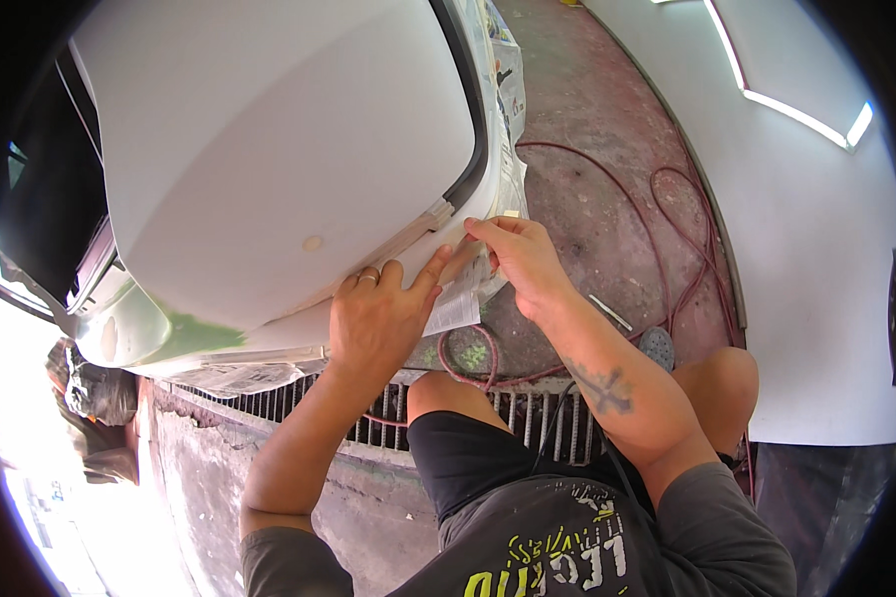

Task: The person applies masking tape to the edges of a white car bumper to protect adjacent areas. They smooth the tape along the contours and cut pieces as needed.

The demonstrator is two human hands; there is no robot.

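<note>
A white-grey car body panel with a black rubber seal on its right edge fills the upper left. A band of pale masking tape follows its lower edge, up to the seal. My left hand, a ring on one finger, lies against this edge with its index finger stretched along it. Close to that fingertip, my right hand pinches a tan strip of masking tape at the corner. Newspaper sheets hang below the edge, partly behind my hands.
Red hose loops over the stained concrete floor. A metal drain grate runs beneath my legs. At the right stands a large white panel reflecting lights. A thin white stick lies near my shoe.
</note>
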